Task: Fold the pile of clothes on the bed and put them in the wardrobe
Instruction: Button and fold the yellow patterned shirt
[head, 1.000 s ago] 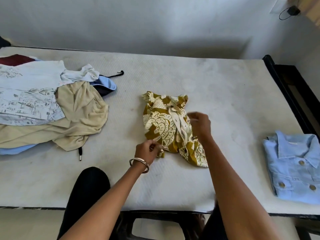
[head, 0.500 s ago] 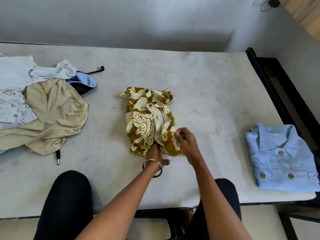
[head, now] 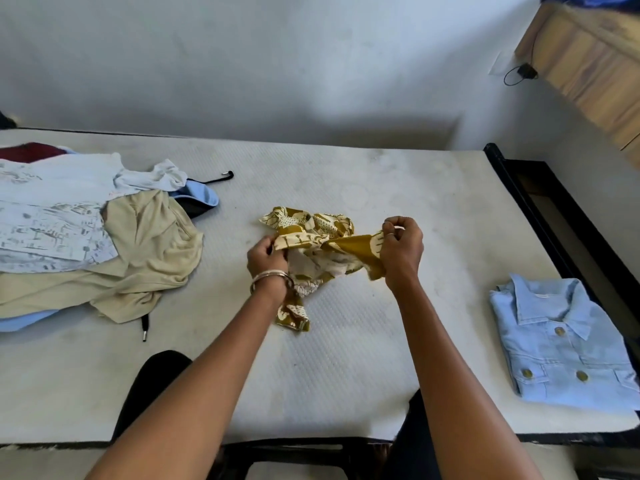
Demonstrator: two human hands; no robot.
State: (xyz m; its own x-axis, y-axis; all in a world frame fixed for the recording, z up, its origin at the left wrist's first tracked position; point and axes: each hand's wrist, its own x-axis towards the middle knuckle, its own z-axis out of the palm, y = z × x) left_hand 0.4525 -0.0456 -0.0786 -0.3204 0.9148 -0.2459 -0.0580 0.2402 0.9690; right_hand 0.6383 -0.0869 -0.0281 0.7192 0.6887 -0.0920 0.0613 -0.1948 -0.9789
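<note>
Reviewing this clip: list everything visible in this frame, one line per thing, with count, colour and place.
patterned garment: one, mustard and cream, mid-bed, lifted and bunched between both hands
denim shirt: one, light blue, folded, right edge of bed
clothes pile: one heap, beige, white, pale blue, maroon, left of bed
hanger hook: one, black, poking from the pile
mattress: one, white, fills the middle
bed frame: one, black, right side
wooden furniture: one, light wood, upper right
left hand: grips the garment, metal bangle on wrist
right hand: pinches the garment's edge
</note>
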